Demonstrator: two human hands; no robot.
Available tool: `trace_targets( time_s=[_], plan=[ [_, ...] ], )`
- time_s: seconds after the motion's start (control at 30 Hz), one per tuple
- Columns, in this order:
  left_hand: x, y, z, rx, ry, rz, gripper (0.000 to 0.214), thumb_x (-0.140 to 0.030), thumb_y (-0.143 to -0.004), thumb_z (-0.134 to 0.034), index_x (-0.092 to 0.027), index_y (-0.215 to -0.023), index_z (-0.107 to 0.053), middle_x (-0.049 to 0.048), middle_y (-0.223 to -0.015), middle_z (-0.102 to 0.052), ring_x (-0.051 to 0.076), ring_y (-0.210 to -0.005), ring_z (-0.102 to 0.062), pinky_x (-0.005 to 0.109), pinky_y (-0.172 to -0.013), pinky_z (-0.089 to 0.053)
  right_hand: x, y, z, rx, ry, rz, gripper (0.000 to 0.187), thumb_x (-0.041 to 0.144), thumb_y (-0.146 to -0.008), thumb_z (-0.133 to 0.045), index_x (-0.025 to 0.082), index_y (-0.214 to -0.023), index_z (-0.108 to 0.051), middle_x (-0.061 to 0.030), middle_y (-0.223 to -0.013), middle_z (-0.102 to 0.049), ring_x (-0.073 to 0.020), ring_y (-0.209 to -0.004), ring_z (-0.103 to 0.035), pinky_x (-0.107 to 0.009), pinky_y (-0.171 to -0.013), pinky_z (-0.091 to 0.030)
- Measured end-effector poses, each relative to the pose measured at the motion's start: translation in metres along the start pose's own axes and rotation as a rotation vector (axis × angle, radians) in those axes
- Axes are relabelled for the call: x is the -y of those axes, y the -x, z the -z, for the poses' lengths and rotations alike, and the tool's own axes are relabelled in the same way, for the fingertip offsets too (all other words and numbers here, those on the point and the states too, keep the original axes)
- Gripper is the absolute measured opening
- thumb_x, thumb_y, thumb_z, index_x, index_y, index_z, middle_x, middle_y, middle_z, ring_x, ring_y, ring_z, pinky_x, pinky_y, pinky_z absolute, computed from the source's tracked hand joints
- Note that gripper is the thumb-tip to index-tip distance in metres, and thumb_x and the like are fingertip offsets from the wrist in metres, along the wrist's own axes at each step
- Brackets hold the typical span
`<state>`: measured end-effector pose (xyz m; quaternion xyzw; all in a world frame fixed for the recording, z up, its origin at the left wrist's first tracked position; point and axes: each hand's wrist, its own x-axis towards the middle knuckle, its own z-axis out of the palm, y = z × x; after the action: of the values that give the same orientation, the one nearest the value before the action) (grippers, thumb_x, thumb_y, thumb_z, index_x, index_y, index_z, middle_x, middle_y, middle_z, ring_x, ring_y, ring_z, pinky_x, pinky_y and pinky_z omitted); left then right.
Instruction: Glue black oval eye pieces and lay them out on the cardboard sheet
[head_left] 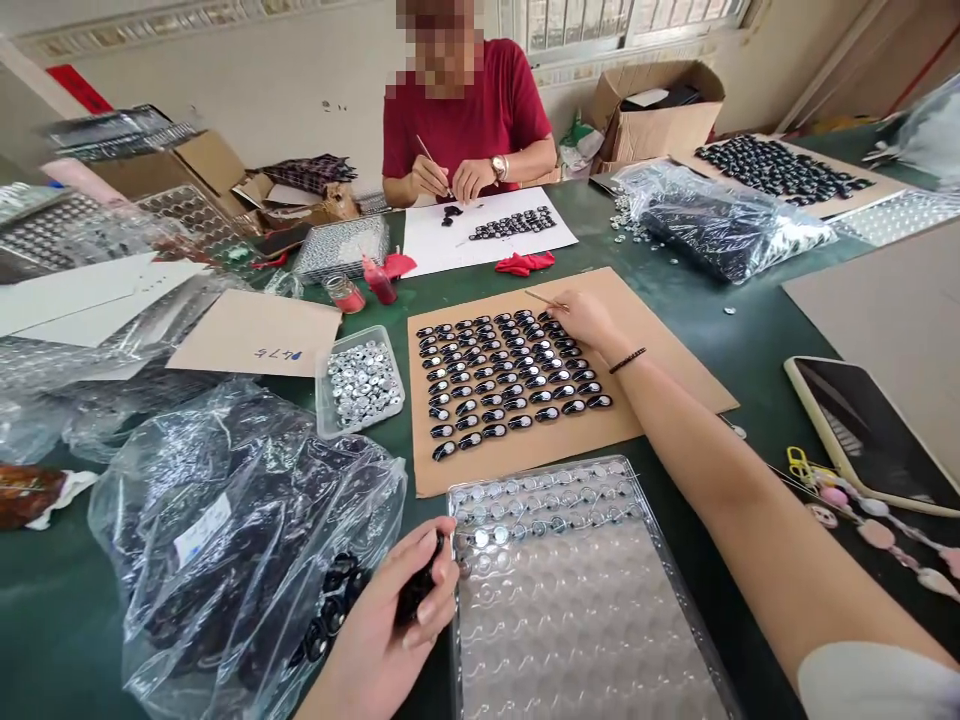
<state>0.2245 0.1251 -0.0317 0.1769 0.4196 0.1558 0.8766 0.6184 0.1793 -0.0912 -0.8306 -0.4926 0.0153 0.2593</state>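
Observation:
My right hand (585, 318) pinches a thin wooden stick (541, 298) over the far right corner of the rows. Beneath it, small glossy black oval pieces (493, 386), many with a pale spot, lie in rows on a brown cardboard sheet (637, 295). My left hand (409, 610) is closed around several black pieces (421, 585), partly hidden by the fingers. It sits at the left edge of a clear plastic tray (570, 620) with moulded round pockets; shiny discs fill its far rows. Beside that hand, a clear bag (247, 540) spills more black pieces (330, 610).
A plastic box (322, 400) of small silvery discs stands left of the cardboard. Across the green table (660, 350), a person in a red shirt (517, 100) works over a white sheet (435, 255). A phone (874, 430) and beaded strap (874, 532) lie right; red bottle (380, 282) beyond.

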Motion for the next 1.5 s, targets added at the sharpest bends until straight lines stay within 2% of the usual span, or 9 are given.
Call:
trace_targets(
  time_s=[0.2,0.37,0.57,0.67,0.9,1.03,1.17,1.3,1.5],
  plan=[
    [0.006,0.002,-0.004,0.066,-0.12,-0.12,0.011,-0.019,-0.079,-0.058,-0.012,-0.087,-0.061,-0.0008,-0.063,-0.047,0.001,-0.042,-0.035,0.012,-0.036,-0.027,0.029,0.016,0.03,-0.146,-0.055,-0.032,0.036,0.033,-0.088,-0.036,0.011,-0.086,-0.064,-0.0113,-0.083,-0.062,-0.0189,-0.074,-0.053,-0.027,-0.062,-0.035],
    [0.01,0.003,-0.004,0.13,-0.147,-0.169,0.013,-0.02,-0.079,-0.058,-0.01,-0.088,-0.06,-0.0012,-0.066,-0.046,0.0,-0.042,-0.033,0.012,-0.036,-0.026,0.097,0.078,0.069,-0.341,-0.566,0.067,0.048,0.046,-0.091,-0.029,0.015,-0.068,-0.057,-0.001,-0.058,-0.047,-0.009,-0.051,-0.042,-0.023,-0.052,-0.033],
    [0.007,0.002,-0.002,0.163,-0.116,-0.313,0.016,-0.02,-0.074,-0.064,-0.011,-0.086,-0.058,-0.0024,-0.062,-0.045,0.002,-0.043,-0.036,0.012,-0.035,-0.025,0.163,0.18,0.074,0.312,-0.582,0.362,0.036,0.042,-0.088,-0.041,0.015,-0.072,-0.058,-0.001,-0.064,-0.055,-0.0077,-0.052,-0.045,-0.022,-0.048,-0.033],
    [0.003,0.0,0.0,0.151,-0.107,-0.401,0.021,-0.025,-0.072,-0.067,-0.012,-0.087,-0.058,-0.003,-0.06,-0.046,0.001,-0.042,-0.036,0.011,-0.035,-0.025,0.177,0.206,0.067,0.431,-0.471,0.528,0.028,0.033,-0.088,-0.044,0.016,-0.075,-0.062,-0.0017,-0.072,-0.062,-0.0091,-0.059,-0.05,-0.023,-0.055,-0.037],
    [0.001,-0.001,0.001,0.138,-0.169,-0.491,0.028,-0.033,-0.067,-0.07,-0.012,-0.083,-0.059,-0.0043,-0.057,-0.046,0.001,-0.041,-0.037,0.012,-0.036,-0.025,0.184,0.232,0.063,0.454,-0.428,0.568,0.02,0.024,-0.086,-0.046,0.02,-0.082,-0.065,-0.0012,-0.081,-0.066,-0.0124,-0.069,-0.057,-0.025,-0.063,-0.042],
    [0.005,0.0,0.0,0.135,-0.316,-0.571,0.027,-0.038,-0.071,-0.066,-0.013,-0.075,-0.057,-0.0042,-0.057,-0.047,0.001,-0.041,-0.037,0.013,-0.038,-0.026,0.174,0.25,0.071,0.354,-0.446,0.433,0.019,0.025,-0.088,-0.042,0.019,-0.088,-0.06,-0.0028,-0.081,-0.064,-0.0119,-0.066,-0.055,-0.023,-0.058,-0.042],
    [0.011,0.003,-0.001,0.071,-0.747,-0.745,0.024,-0.039,-0.077,-0.059,-0.015,-0.08,-0.061,-0.0027,-0.057,-0.053,0.005,-0.043,-0.042,0.016,-0.041,-0.031,0.158,0.263,0.07,0.212,-0.393,0.383,0.013,0.021,-0.088,-0.041,0.018,-0.088,-0.054,-0.0033,-0.077,-0.06,-0.0123,-0.063,-0.052,-0.024,-0.056,-0.04],
    [0.021,0.007,0.0,0.136,-1.354,-1.07,0.022,-0.03,-0.086,-0.049,-0.02,-0.097,-0.065,0.0028,-0.081,-0.067,0.014,-0.073,-0.06,0.025,-0.07,-0.046,0.147,0.266,0.064,0.068,-0.417,0.436,0.013,0.02,-0.087,-0.043,0.018,-0.089,-0.056,-0.0045,-0.08,-0.06,-0.0134,-0.068,-0.054,-0.024,-0.06,-0.041],
    [0.03,0.006,0.005,0.101,-1.798,-1.21,0.027,-0.022,-0.089,-0.043,-0.021,-0.111,-0.058,0.0041,-0.097,-0.066,0.017,-0.086,-0.061,0.028,-0.076,-0.047,0.145,0.271,0.061,0.038,-0.352,0.543,0.013,0.019,-0.088,-0.043,0.019,-0.092,-0.056,-0.0044,-0.078,-0.059,-0.014,-0.07,-0.053,-0.025,-0.06,-0.04]
  ],
)
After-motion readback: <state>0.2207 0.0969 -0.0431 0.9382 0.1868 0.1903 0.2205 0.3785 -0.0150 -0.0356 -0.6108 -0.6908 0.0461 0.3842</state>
